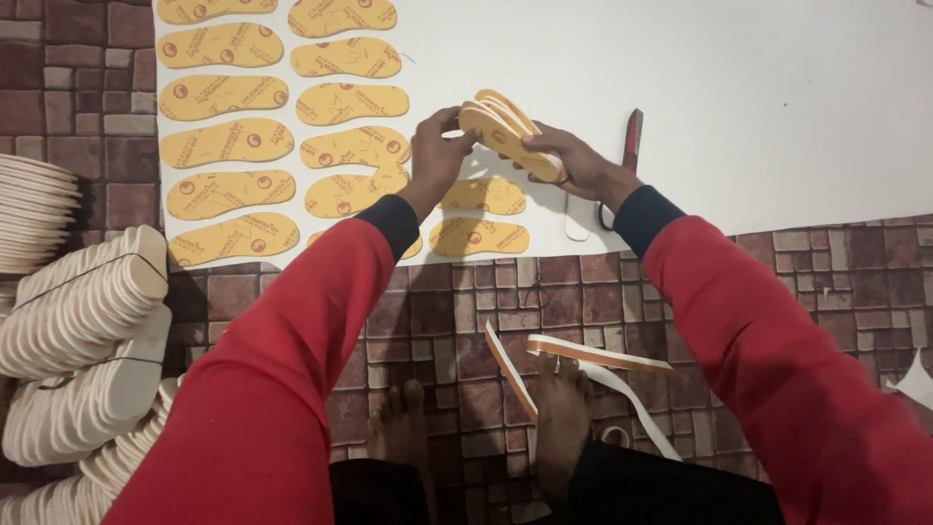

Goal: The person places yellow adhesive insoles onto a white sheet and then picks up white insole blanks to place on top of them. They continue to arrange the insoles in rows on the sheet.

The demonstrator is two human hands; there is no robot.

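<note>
While my right hand [573,165] grips the fanned stack of yellow insoles [507,131] above the white sheet [758,107], my left hand [437,156] pinches its near tip — long axis slanting down to the right, between both hands.

insoles [228,141] in rows on sheet [758,107], stacked soles [83,301] left of it

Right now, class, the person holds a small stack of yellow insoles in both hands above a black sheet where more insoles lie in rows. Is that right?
Not quite: the sheet is white, not black. The head view shows the left hand and right hand holding the stack of yellow insoles above that white sheet, with more insoles in rows on it.
</note>
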